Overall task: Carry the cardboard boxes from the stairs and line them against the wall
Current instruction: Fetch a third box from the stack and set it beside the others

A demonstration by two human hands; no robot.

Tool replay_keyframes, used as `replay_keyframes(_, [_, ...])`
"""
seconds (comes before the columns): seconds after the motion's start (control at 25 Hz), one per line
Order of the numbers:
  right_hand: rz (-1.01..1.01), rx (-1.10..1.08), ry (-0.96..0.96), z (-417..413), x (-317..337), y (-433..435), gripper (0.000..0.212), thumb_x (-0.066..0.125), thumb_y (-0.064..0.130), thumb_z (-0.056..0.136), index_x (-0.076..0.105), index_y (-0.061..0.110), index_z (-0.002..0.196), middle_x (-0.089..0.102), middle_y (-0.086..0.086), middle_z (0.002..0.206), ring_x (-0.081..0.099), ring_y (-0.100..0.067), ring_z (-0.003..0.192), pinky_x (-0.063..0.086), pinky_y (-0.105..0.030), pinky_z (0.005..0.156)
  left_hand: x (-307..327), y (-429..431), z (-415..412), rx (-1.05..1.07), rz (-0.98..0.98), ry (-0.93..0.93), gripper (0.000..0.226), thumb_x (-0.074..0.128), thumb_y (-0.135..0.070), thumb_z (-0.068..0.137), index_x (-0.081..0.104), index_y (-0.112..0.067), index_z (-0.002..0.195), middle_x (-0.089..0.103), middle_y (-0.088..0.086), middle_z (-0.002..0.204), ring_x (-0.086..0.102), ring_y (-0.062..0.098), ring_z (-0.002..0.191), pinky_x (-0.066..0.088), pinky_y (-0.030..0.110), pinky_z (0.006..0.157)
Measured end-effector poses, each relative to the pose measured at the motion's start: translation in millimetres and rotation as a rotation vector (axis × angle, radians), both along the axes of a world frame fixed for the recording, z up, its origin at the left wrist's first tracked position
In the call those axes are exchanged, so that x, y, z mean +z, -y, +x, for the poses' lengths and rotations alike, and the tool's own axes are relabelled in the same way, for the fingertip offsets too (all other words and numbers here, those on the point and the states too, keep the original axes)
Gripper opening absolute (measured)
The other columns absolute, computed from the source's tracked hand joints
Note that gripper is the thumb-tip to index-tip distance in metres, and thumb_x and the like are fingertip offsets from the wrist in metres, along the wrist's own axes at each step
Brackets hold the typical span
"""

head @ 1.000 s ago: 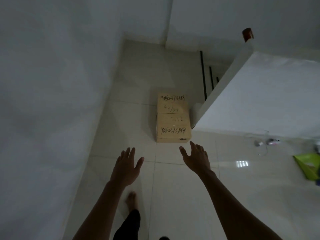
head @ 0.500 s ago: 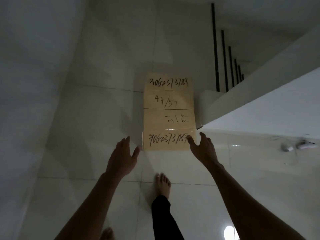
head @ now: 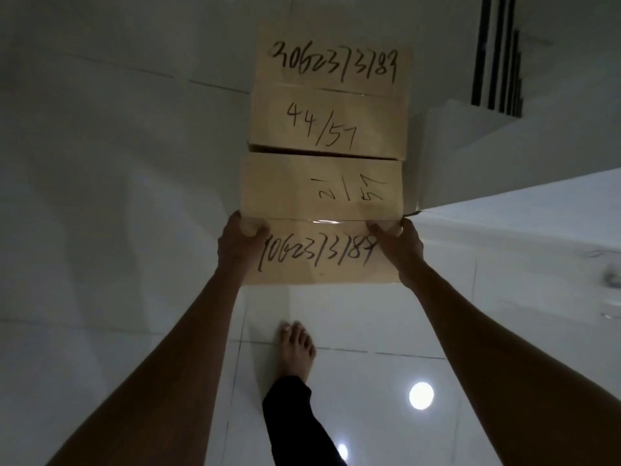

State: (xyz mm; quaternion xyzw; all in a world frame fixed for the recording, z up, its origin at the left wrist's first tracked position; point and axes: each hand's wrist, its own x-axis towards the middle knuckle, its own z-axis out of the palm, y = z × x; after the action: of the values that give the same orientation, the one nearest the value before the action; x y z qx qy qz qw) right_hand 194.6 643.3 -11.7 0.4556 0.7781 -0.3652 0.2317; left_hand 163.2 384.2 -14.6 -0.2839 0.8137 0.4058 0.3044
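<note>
Two cardboard boxes on the white tiled floor [head: 117, 196], end to end, centre frame running toward 12 o'clock. Near box [head: 321, 223] marked "21/57" with a long number below; far box [head: 331, 95] at 12 o'clock of it marked "44/57", a dark seam between them, whether touching cannot tell. Both arms stretched forward and down, nearly straight, converging on the near box. Left hand [head: 240, 245] clamps the box's 9 o'clock edge: thumb [head: 257, 230] hooked over the top face, fingers wrapped down the side, out of sight. Right hand [head: 401, 247] mirrors it at the 3 o'clock edge, thumb lying across the top by the tape line, fingers curled over the side. Both hands closed on the near box. Whether it is off the floor cannot tell. Bare foot [head: 297, 348] at 6 o'clock of the box, dark trouser leg [head: 295, 422] behind it. White stair wall [head: 504, 156] at 3 o'clock just beside the boxes, black railing bars [head: 497, 52] at 1 o'clock. Lamp glare on tiles at 5 o'clock.
</note>
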Motion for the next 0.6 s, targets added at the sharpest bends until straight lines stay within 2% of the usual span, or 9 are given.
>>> replay_keyframes(0.12, [0.0, 0.041, -0.04, 10, 45, 26, 0.073, 0.069, 0.051, 0.087, 0.042, 0.016, 0.145, 0.061, -0.011, 0.136, 0.058, -0.028, 0.115, 0.052, -0.044, 0.092, 51, 24, 27, 0.069, -0.053, -0.049, 0.055, 0.068, -0.036, 0.087, 0.053, -0.012, 0.134, 0.064, 0.014, 0.131, 0.061, 0.036, 0.119, 0.05, 0.05, 0.101])
replay_keyframes(0.24, [-0.024, 0.138, -0.074, 24, 124, 73, 0.072, 0.068, 0.051, 0.088, 0.041, 0.017, 0.146, 0.061, -0.01, 0.134, 0.056, -0.025, 0.11, 0.051, -0.042, 0.091, 133, 75, 64, 0.144, -0.067, -0.083, 0.053, 0.068, -0.039, 0.086, 0.056, -0.015, 0.132, 0.067, 0.012, 0.127, 0.062, 0.034, 0.117, 0.05, 0.05, 0.101])
replay_keyframes(0.32, [-0.051, 0.218, -0.091, 40, 195, 114, 0.071, 0.067, 0.051, 0.089, 0.042, 0.016, 0.146, 0.062, -0.011, 0.132, 0.058, -0.028, 0.111, 0.052, -0.042, 0.091, 205, 119, 96, 0.174, -0.091, -0.113, 0.05, 0.07, -0.04, 0.084, 0.06, -0.016, 0.127, 0.07, 0.011, 0.123, 0.065, 0.034, 0.113, 0.052, 0.048, 0.098])
replay_keyframes(0.48, [-0.11, 0.381, -0.074, 93, 348, 192, 0.068, 0.065, 0.05, 0.09, 0.046, 0.014, 0.144, 0.061, -0.013, 0.136, 0.057, -0.035, 0.125, 0.05, -0.053, 0.104, 364, 207, 184, 0.28, -0.134, -0.197, 0.043, 0.076, -0.044, 0.077, 0.069, -0.021, 0.112, 0.077, 0.009, 0.105, 0.072, 0.03, 0.097, 0.053, 0.035, 0.079])
replay_keyframes(0.6, [-0.136, 0.515, -0.154, 155, 458, 256, 0.074, 0.067, 0.053, 0.088, 0.046, 0.014, 0.148, 0.058, -0.014, 0.143, 0.054, -0.036, 0.129, 0.047, -0.052, 0.108, 472, 272, 276, 0.372, -0.17, -0.272, 0.048, 0.077, -0.048, 0.075, 0.069, -0.022, 0.115, 0.078, 0.009, 0.106, 0.072, 0.029, 0.098, 0.057, 0.04, 0.085])
